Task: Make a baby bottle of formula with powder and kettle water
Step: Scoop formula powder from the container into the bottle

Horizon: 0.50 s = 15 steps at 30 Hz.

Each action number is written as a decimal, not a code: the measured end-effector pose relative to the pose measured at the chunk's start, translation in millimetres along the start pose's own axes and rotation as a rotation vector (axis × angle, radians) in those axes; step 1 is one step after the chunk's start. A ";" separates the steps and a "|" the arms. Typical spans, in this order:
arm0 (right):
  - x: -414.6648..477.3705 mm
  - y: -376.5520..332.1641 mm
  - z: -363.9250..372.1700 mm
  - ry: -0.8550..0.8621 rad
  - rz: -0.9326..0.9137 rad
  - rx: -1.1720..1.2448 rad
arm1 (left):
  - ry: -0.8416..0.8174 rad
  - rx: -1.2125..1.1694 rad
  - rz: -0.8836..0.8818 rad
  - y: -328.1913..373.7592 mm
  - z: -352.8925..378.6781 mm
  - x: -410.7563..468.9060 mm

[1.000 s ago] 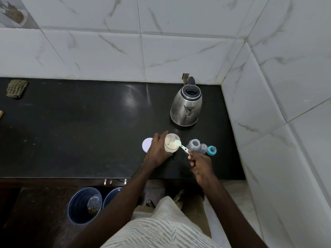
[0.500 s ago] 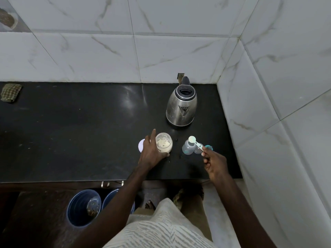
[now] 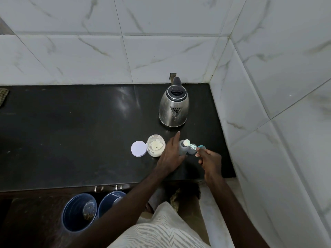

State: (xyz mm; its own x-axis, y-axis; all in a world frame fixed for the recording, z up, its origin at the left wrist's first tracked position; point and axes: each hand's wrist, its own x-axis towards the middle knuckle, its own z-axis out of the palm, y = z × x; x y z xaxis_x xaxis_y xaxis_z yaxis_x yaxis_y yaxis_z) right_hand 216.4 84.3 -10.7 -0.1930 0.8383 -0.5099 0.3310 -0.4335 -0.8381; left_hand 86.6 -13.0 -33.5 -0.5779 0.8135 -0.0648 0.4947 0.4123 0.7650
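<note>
A small clear baby bottle point(image 3: 182, 149) stands open on the black counter point(image 3: 71, 131). My left hand point(image 3: 169, 157) holds its left side, thumb at the near side and index finger stretched toward the kettle. My right hand point(image 3: 209, 160) pinches the handle of a white scoop point(image 3: 187, 142); its bowl, full of powder, hovers over the bottle's mouth. The open powder jar point(image 3: 155, 145) stands just left of my left hand, its white lid point(image 3: 138, 148) flat beside it. The steel kettle point(image 3: 173, 108) stands behind, lid shut.
A grey bottle part point(image 3: 192, 151) and a teal cap point(image 3: 202, 146) lie right of the bottle, partly hidden by the scoop and my right fingers. Tiled walls close the back and right. A cloth point(image 3: 3, 97) lies far left. Two blue buckets point(image 3: 78, 212) stand below the counter edge.
My left hand let go of the powder jar and moved right onto the bottle. My right hand carried the filled scoop from the jar to above the bottle's mouth.
</note>
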 end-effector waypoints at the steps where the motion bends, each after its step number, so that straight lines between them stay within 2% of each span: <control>1: -0.7 -1.2 0.4 0.007 -0.023 -0.016 | -0.028 -0.003 -0.022 -2.7 2.3 2.3; 12: -0.1 2.7 5.8 0.070 -0.412 -0.405 | 0.018 -0.007 -0.075 3.0 7.8 9.1; 15: 1.1 9.5 7.1 0.116 -0.627 -0.497 | 0.061 -0.019 -0.011 6.5 6.0 8.4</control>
State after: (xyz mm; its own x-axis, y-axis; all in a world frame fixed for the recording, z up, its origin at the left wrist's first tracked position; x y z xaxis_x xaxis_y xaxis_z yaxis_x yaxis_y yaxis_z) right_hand 212.8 78.7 -20.6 -0.3914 0.9173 0.0728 0.5698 0.3037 -0.7636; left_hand 88.8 -1.0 -33.0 -0.6219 0.7823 -0.0340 0.4763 0.4124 0.7766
